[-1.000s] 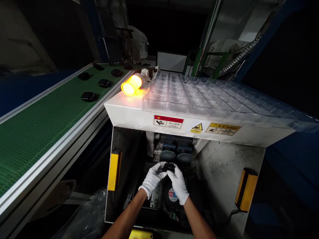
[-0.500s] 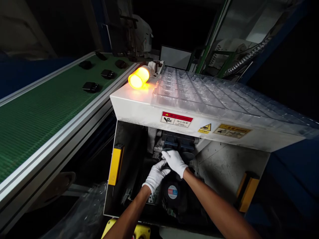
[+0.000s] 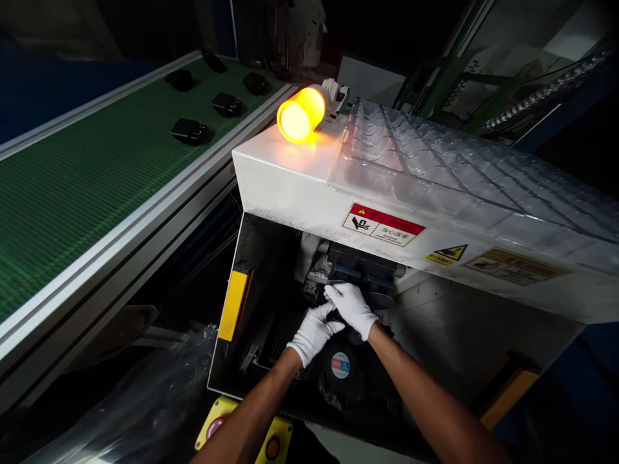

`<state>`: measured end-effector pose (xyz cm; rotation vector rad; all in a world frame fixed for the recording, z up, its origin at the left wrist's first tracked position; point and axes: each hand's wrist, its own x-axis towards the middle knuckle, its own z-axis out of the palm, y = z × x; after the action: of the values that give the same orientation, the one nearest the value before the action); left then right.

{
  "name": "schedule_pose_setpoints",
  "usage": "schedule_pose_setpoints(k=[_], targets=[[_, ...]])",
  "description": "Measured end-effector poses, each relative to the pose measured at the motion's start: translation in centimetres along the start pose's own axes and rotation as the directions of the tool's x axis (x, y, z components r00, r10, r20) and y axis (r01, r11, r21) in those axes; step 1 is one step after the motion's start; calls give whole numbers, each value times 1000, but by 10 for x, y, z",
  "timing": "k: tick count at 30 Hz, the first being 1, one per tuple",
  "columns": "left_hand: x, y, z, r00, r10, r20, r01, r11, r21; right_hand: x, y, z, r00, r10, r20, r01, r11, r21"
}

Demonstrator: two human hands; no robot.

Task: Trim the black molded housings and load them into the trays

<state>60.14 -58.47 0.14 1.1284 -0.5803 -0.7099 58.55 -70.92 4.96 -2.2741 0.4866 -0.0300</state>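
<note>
Both hands wear white gloves and meet inside the open front of a white machine (image 3: 285, 190). My left hand (image 3: 314, 332) has its fingers curled and thumb pointing right, around something dark and small that I cannot make out. My right hand (image 3: 352, 309) bends over the same spot from above, fingers closed and pointing left. Its fingertips touch or nearly touch the left hand's. Directly behind them is a dark blue metal fixture (image 3: 345, 272) with round discs. Below the hands is a black part with a round red-and-blue label (image 3: 340, 365).
A green conveyor belt (image 3: 120, 148) on the left carries several black plug-like adapters (image 3: 189, 131). An amber lamp (image 3: 300, 116) glows beside clear plastic trays (image 3: 435, 154) atop the machine. Yellow bars (image 3: 235, 303) flank the opening. A yellow button box (image 3: 273, 441) sits below.
The view has shifted and tilted, so the machine appears larger and turned. Both hands stay together at the same place inside the opening, with little change in their grip.
</note>
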Motion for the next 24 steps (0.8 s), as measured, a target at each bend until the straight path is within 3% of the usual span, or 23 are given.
schedule_pose_setpoints(k=[6,11,14,16,18,20,22,24], targets=[[-5,-3,-3,999,-42,-18,42,999,12,1,-11,3,996,86,39,-73,963,-259],[-4,-6,-3,998,-53,-25,54,998,43,5,-12,7,992,126,15,-112,922,-371],[-4,-8,8,995,-44,-90,52,995,87,2,-11,0,996,83,-9,-80,920,-383],[-18,-7,16,983,-54,-177,79,987,139,-13,-14,1,1000,-8,4,9,935,-354],[-52,-6,18,955,-91,-281,148,971,189,-43,-18,19,988,-149,52,157,946,-283],[-108,-5,12,918,-165,-361,251,946,206,-83,-21,55,943,-306,132,326,929,-173],[-183,-4,0,868,-273,-416,374,909,185,-129,-20,105,854,-449,262,476,878,-48],[-270,2,-14,759,-382,-527,520,843,138,-170,-17,154,748,-522,409,563,826,25]])
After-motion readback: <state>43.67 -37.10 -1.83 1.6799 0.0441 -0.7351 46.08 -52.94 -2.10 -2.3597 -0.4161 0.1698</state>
